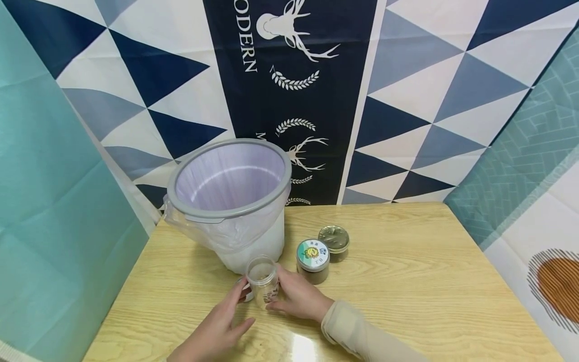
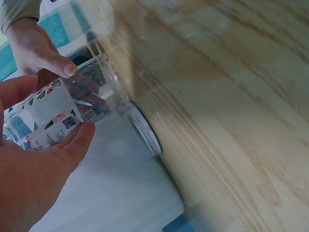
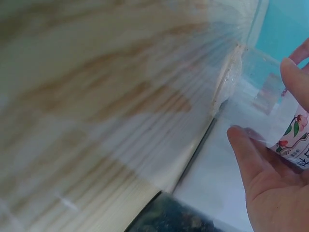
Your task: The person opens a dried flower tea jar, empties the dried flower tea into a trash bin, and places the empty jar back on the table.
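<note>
A clear plastic jar (image 1: 263,286) with its mouth uncovered stands upright at the table's front. A floral printed label (image 2: 53,116) with a small code square wraps it. My right hand (image 1: 302,297) holds the jar from the right, thumb in front and fingers round the far side. On the other side, my left hand (image 1: 216,322) has its fingertips right at the jar wall, fingers extended and thumb held apart. Beside the jar's base, a round pale lid (image 2: 144,128) lies on the table, partly hidden by the left fingers in the head view.
Behind the jar stands a white bucket (image 1: 255,246) with a grey rim and a clear bag liner. Right of it sit a jar with a sunflower lid (image 1: 313,254) and a jar with a gold-coloured lid (image 1: 333,237). A patterned cloth (image 1: 402,125) hangs behind the wooden table (image 1: 407,281).
</note>
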Tool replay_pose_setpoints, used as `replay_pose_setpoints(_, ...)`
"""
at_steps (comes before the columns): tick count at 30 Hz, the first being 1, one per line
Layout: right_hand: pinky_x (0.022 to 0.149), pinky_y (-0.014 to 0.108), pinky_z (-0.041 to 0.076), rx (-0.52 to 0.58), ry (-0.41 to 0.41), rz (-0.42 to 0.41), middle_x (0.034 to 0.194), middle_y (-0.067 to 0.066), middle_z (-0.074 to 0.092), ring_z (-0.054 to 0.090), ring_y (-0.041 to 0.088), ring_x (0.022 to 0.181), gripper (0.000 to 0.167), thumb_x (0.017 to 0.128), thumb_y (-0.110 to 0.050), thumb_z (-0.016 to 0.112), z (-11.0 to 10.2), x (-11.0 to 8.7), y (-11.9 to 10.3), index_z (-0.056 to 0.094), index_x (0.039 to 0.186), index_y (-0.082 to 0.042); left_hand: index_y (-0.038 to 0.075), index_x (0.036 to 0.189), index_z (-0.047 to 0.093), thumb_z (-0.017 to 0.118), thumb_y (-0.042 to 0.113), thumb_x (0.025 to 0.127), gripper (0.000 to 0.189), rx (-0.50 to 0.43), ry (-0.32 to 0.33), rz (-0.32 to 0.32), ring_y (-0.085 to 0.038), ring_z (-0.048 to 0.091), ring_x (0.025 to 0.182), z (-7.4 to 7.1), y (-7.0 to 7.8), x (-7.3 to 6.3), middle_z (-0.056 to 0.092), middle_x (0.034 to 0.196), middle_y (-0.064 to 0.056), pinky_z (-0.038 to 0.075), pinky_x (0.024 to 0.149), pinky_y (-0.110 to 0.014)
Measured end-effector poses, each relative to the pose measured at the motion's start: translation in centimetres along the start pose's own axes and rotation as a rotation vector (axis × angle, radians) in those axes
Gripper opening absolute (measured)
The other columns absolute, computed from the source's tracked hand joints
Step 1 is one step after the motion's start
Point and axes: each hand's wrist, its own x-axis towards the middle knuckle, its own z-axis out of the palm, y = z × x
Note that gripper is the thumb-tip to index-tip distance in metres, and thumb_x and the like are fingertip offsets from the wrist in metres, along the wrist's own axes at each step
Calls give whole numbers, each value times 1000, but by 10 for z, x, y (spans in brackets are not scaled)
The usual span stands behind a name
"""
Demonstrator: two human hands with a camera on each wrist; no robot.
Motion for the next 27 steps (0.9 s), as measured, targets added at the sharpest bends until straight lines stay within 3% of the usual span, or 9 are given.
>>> replay_pose_setpoints(8, 102, 35, 56, -5, 28, -2, 131, 7, 68, 69, 22, 118, 78, 83, -24, 89, 8, 10, -6, 43, 144, -10, -9, 157, 24, 76, 8, 92, 85, 32, 37, -75, -36, 66, 120, -6, -6, -3, 56, 146, -26, 56, 97, -50)
replay_pose_setpoints(15, 97, 33, 57, -23, 26, 3, 127, 7, 70, 71, 21, 113, 78, 84, -27, 88, 10, 13, -7, 42, 145, -10, -9, 158, 22, 76, 7, 92, 87, 29, 18, -127, -36, 64, 123, -8, -9, -3, 55, 147, -26, 53, 102, -51)
replay_pose_setpoints(22, 99, 34, 57, -36, 16, 13, 129, 6, 69, 70, 22, 115, 81, 83, -28, 89, 11, 15, -7, 41, 146, -9, -9, 158, 21, 74, 9, 94, 86, 16, 5, -136, -36, 63, 125, -10, -11, -3, 52, 150, -27, 54, 102, -51)
replay_pose_setpoints(27, 98, 36, 57, -45, -10, 53, 127, 7, 70, 70, 23, 113, 85, 78, -32, 92, 5, 15, -6, 45, 145, -9, -6, 160, 22, 73, 6, 95, 84, -5, 19, -191, -36, 63, 126, -7, -8, 1, 52, 151, -25, 54, 102, -49)
